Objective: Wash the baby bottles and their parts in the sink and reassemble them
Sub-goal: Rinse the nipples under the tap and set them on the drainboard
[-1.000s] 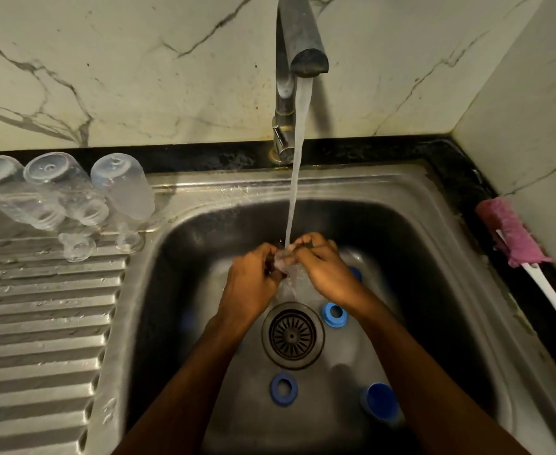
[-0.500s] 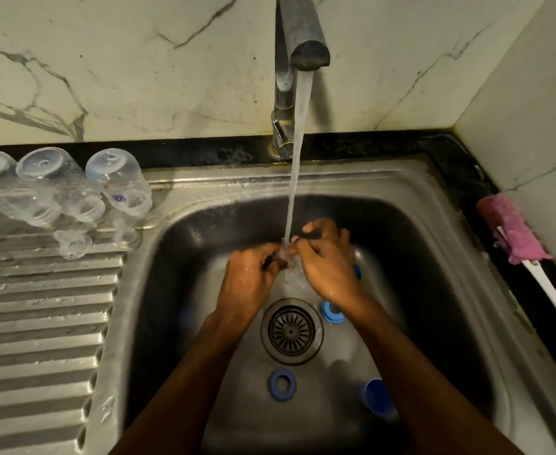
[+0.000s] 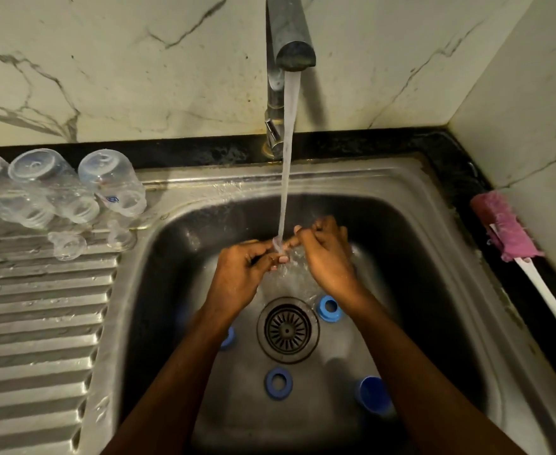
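Observation:
Over the steel sink (image 3: 411, 205), my left hand (image 3: 240, 277) and my right hand (image 3: 327, 254) together pinch a small clear teat (image 3: 278, 246) under the tap's water stream (image 3: 288, 152). Three clear bottles (image 3: 114, 185) lie on the drainboard at the left, with two clear teats (image 3: 66, 246) in front of them. Blue screw rings lie on the sink floor: one ring (image 3: 329, 308) right of the drain, another ring (image 3: 278, 384) in front of it, and a third ring (image 3: 229, 338) partly hidden by my left forearm. A blue cap (image 3: 373, 395) lies at the front right.
The tap (image 3: 288, 37) rises from the back rim of the sink. A pink bottle brush (image 3: 503, 229) with a white handle lies on the black counter at the right. The ribbed drainboard (image 3: 33, 323) fills the left side. The drain strainer (image 3: 288, 330) sits mid-sink.
Both hands stay under the stream and work the teat; the right hand's fingers have shifted slightly up and back. The view has tilted a little.

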